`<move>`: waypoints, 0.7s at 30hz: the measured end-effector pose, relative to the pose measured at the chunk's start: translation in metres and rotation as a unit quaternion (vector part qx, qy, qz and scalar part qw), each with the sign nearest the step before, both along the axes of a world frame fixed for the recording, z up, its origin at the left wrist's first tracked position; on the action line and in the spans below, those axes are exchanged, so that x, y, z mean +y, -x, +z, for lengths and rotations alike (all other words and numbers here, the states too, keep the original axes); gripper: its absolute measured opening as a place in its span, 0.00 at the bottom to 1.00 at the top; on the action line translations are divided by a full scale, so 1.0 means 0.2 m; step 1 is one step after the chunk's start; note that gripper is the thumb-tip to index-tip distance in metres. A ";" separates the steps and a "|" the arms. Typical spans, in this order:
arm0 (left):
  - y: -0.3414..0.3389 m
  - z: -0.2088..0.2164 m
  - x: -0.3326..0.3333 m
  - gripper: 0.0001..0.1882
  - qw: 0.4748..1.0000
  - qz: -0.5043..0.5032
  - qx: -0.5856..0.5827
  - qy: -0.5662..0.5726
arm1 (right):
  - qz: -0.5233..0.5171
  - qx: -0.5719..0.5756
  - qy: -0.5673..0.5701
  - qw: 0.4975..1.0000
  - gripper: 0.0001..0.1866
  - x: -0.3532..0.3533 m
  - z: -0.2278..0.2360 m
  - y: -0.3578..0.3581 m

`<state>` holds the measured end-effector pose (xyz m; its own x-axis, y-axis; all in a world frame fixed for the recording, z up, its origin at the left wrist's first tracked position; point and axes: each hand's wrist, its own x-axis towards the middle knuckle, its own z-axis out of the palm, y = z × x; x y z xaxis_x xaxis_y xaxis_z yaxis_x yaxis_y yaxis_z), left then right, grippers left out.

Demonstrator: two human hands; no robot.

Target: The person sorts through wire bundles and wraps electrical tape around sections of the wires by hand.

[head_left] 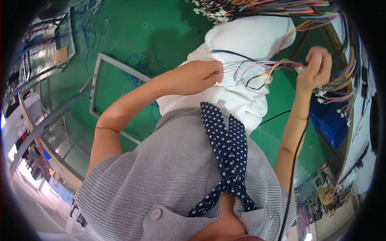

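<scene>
A thin bundle of wires (257, 64), pink, white, grey and red, stretches across above my lap between my two hands. My left hand (205, 74) is closed around its left end, fingers curled inward. My right hand (317, 69) pinches the bundle near its right end, and is slightly blurred. Below the bundle a looped black wire (250, 83) and some red and yellow strands hang over my white trousers (241, 98). A dark blue and black cable piece (229, 52) lies across the trousers above the bundle.
Beyond my knees lies a large heap of coloured wires (265, 9) with white connectors (217, 15). More wires (341, 82) hang at the right, over a blue bin (329, 122). A grey metal frame (95, 86) and loose blue wires (138, 70) are on the green floor at left.
</scene>
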<state>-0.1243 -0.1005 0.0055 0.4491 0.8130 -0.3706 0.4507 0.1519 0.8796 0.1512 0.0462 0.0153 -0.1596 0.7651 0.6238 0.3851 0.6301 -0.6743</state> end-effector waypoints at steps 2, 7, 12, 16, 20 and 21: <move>0.03 -0.02 -0.06 0.09 0.998 0.031 0.015 0.056 | 0.117 0.015 0.026 0.993 0.13 -0.24 0.05 0.21; 0.09 -0.07 -0.15 0.12 0.982 0.139 0.075 0.104 | 0.376 0.080 0.580 0.718 0.20 -0.63 -0.02 0.34; 0.08 -0.08 -0.25 0.11 0.977 0.201 0.076 0.005 | 0.377 0.136 0.615 0.679 0.19 -0.70 -0.05 0.42; 0.09 0.01 -0.26 0.11 0.983 0.046 0.178 0.012 | 0.316 0.273 0.641 0.644 0.23 -0.67 -0.04 0.49; 0.06 0.00 -0.25 0.10 0.969 0.043 0.242 0.005 | 0.274 0.352 0.649 0.616 0.21 -0.68 -0.03 0.53; 0.06 -0.03 -0.25 0.10 0.962 0.115 0.224 -0.105 | 0.274 0.352 0.650 0.615 0.21 -0.67 -0.03 0.53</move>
